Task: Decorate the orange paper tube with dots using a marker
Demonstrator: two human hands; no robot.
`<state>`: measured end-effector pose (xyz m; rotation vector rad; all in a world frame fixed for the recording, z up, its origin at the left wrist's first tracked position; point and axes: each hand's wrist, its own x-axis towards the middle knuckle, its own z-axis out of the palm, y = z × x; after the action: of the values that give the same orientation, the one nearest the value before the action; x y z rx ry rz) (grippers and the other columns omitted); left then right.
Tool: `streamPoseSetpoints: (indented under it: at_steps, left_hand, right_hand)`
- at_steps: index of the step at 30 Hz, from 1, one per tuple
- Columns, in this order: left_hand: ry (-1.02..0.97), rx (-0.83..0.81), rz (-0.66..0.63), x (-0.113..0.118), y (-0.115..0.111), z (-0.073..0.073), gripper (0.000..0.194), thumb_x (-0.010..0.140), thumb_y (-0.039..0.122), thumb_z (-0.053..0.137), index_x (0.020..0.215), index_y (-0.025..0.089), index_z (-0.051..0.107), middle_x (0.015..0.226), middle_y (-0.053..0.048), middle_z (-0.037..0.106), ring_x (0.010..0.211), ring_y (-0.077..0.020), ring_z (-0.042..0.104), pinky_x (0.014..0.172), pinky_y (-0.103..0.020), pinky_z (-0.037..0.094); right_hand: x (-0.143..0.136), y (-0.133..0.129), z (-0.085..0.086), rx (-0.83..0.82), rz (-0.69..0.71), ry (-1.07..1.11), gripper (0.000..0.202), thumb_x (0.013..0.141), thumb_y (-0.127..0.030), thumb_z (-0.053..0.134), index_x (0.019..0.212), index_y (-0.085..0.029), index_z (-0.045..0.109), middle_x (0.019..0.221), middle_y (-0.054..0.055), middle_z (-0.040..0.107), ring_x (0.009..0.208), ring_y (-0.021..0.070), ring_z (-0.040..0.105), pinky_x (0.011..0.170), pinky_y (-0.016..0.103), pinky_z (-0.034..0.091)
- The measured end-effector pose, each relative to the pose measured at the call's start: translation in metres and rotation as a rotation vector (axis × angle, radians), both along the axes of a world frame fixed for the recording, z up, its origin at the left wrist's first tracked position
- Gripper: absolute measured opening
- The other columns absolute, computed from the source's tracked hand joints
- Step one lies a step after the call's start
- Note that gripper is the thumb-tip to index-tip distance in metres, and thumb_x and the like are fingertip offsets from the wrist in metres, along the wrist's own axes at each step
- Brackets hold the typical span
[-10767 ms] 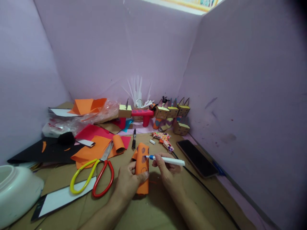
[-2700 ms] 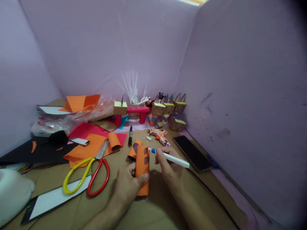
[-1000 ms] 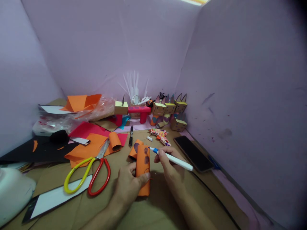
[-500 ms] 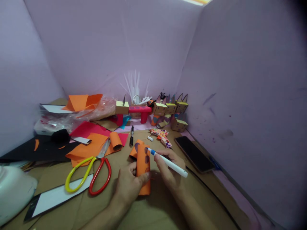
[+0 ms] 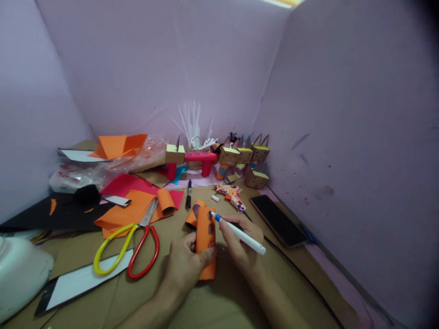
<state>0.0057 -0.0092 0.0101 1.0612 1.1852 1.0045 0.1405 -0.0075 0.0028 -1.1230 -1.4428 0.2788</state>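
Observation:
My left hand (image 5: 185,260) grips the lower part of an orange paper tube (image 5: 205,240), its thumb lying across the front. Dark spots run down the upper face of this tube. In my right hand (image 5: 242,242) is a white marker (image 5: 247,238) with a blue collar, its tip touching or very near the topmost spot. Just behind the tube lies a shorter orange roll (image 5: 195,214) with a purple mark, partly covered by it. A small white cap (image 5: 215,198) and a black pen (image 5: 188,195) rest farther back on the cardboard.
Scissors (image 5: 144,227) with yellow and red handles lie at left beside orange paper (image 5: 118,212). A phone (image 5: 278,220), a flower-patterned glue gun (image 5: 233,196) and its black cable (image 5: 302,276) are at right. Cardboard animal heads (image 5: 229,156) line the back.
The right hand and marker have shifted very slightly left. The left hand keeps its hold on the tube, nearly still.

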Motion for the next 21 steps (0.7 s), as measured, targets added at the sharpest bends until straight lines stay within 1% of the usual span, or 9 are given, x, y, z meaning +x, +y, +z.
streamPoseSetpoints:
  at_steps: [3,6,10,13,17,21]
  left_hand:
    - [0.016,0.007,0.001,-0.0005,0.0004,-0.0008,0.023,0.047,0.027,0.077,0.063,0.012,0.07,0.059,-0.004,0.068,0.06,-0.0206,0.061,0.055,-0.025,0.045]
    - [0.01,0.033,-0.009,-0.0011,0.001,-0.0038,0.024,0.047,0.029,0.079,0.063,0.013,0.069,0.06,-0.004,0.068,0.063,-0.0215,0.061,0.057,-0.026,0.046]
    - [0.014,0.023,-0.021,-0.0018,0.0013,-0.0072,0.025,0.049,0.029,0.078,0.066,0.012,0.07,0.063,-0.005,0.069,0.066,-0.0221,0.062,0.059,-0.026,0.046]
    - [0.002,0.001,-0.022,-0.002,0.001,-0.0062,0.027,0.05,0.029,0.078,0.069,0.012,0.071,0.066,-0.005,0.07,0.066,-0.0219,0.062,0.059,-0.026,0.046]
    - [0.003,-0.007,-0.014,-0.0017,0.0004,-0.0028,0.026,0.047,0.028,0.079,0.065,0.012,0.07,0.063,-0.004,0.069,0.063,-0.0213,0.061,0.057,-0.026,0.045]
    - [-0.005,0.002,-0.013,-0.0013,0.0004,-0.0008,0.025,0.046,0.028,0.079,0.064,0.014,0.07,0.063,-0.004,0.069,0.066,-0.0224,0.062,0.058,-0.026,0.046]
  right_hand:
    - [-0.0003,0.0002,0.0001,-0.004,0.009,-0.001,0.009,0.082,-0.022,0.061,0.081,-0.019,0.069,0.069,0.004,0.073,0.059,0.0164,0.067,0.056,0.026,0.053]
    - [-0.0007,0.0002,0.0004,0.002,0.0,-0.013,0.009,0.081,-0.022,0.062,0.08,-0.018,0.07,0.069,0.004,0.072,0.056,0.0157,0.065,0.052,0.025,0.052]
    - [0.0001,0.0,0.0,-0.01,0.002,-0.009,0.01,0.08,-0.023,0.062,0.079,-0.017,0.07,0.062,0.003,0.071,0.05,0.0148,0.064,0.047,0.023,0.05]
    - [0.0014,-0.0007,0.0001,-0.036,0.005,-0.003,0.011,0.079,-0.025,0.063,0.077,-0.017,0.07,0.056,0.002,0.069,0.045,0.0148,0.062,0.043,0.023,0.048]
    - [0.0016,-0.0015,0.0013,-0.048,-0.047,0.019,0.012,0.079,-0.026,0.062,0.076,-0.018,0.07,0.063,0.004,0.071,0.052,0.017,0.065,0.047,0.025,0.05]
    - [0.0006,-0.0007,0.0013,-0.016,-0.012,-0.006,0.011,0.079,-0.025,0.062,0.077,-0.019,0.071,0.066,0.004,0.073,0.054,0.0169,0.066,0.05,0.026,0.052]
